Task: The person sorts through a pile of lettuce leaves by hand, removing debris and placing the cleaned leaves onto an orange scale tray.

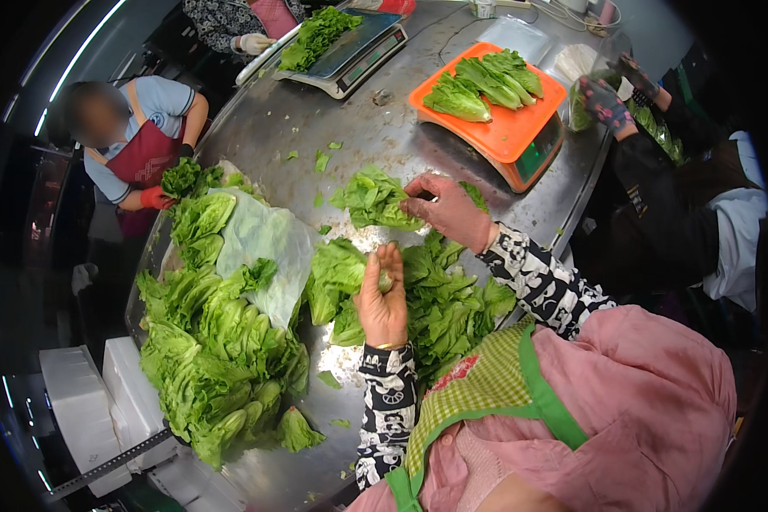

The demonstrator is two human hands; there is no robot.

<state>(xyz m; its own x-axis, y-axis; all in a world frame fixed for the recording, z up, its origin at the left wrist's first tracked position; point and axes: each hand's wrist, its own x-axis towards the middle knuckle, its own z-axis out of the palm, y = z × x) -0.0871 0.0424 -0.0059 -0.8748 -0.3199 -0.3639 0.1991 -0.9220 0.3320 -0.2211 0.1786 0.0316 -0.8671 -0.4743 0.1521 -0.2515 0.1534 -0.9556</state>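
Observation:
My left hand (383, 307) is bare and holds a green lettuce head (338, 267) by its stem end, between thumb and fingers. Just above it, my right hand (451, 212) wears a reddish-pink glove. Its thumb and fingertips grip the edge of a second, leafy lettuce head (374, 197). Under and beside my forearms lies a heap of loose lettuce leaves (445, 307). A large pile of lettuce heads (224, 358) covers the left part of the metal table (275, 137). One small lettuce piece (299, 430) sits apart at the pile's near end.
A clear plastic sheet (265, 246) lies over part of the pile. An orange tray (518, 144) with several lettuces rests on a scale (537, 160); another scale (352, 61) stands farther back. Co-workers' hands are at left (158, 197), top (255, 43) and right (605, 102). White foam boxes (80, 409) stand at lower left.

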